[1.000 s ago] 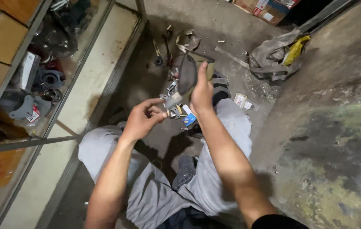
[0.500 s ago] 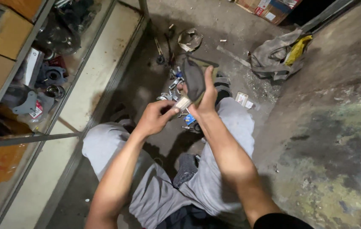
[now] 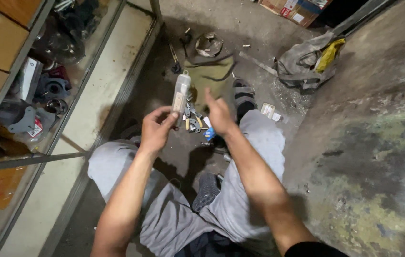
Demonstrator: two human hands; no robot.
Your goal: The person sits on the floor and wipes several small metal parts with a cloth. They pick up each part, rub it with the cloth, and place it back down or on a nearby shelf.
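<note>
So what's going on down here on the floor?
A person sits on the concrete floor with knees apart. The left hand holds up a slim, pale, clear plastic case. The right hand is open and holds nothing. Below the hands lie small metal parts and an olive cloth pouch. A glass-fronted shelf of parts stands alongside.
</note>
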